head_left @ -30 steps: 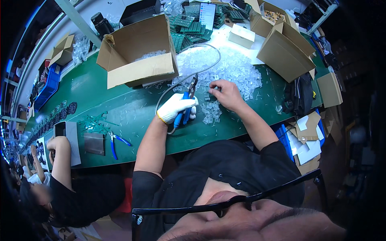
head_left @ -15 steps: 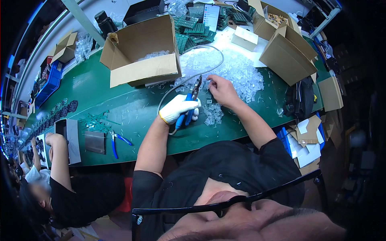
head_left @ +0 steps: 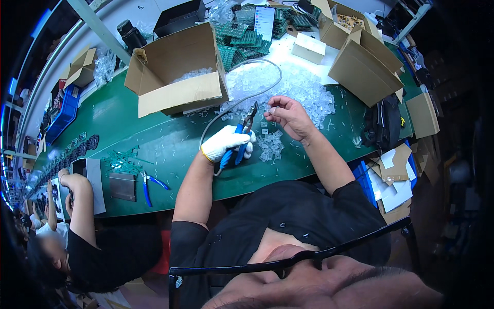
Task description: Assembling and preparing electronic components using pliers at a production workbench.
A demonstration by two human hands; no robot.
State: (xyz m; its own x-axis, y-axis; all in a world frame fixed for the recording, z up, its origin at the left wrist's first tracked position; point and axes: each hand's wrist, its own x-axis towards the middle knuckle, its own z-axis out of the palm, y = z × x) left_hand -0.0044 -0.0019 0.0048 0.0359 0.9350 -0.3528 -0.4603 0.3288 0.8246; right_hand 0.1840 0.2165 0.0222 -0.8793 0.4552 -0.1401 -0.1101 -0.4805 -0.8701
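Observation:
My left hand [head_left: 226, 144], in a white glove, is closed round blue-handled cutting pliers [head_left: 240, 138]. Their dark jaws point up and away from me, and a grey cable [head_left: 206, 131] loops from the handle end. Just right of the jaws is my right hand [head_left: 292, 117], bare, with thumb and fingertips pinched together. Whatever is between those fingertips is too small to make out. Behind both hands spreads a big heap of clear plastic pieces [head_left: 303, 90]. A smaller pile of clear pieces [head_left: 270, 146] lies on the green table [head_left: 180, 180] below my right hand.
An open cardboard box [head_left: 180, 98] with clear pieces stands behind my left hand; another box [head_left: 365, 69] leans at right. Green circuit boards [head_left: 247, 38] and a phone [head_left: 264, 23] lie at the back. Blue pliers [head_left: 147, 188] rest at left, near a co-worker's arm [head_left: 80, 201].
My right hand has turned, showing more of its palm side, its fingers pinched near the plier jaws. The left hand keeps its grip on the cutting pliers. The view has shifted slightly.

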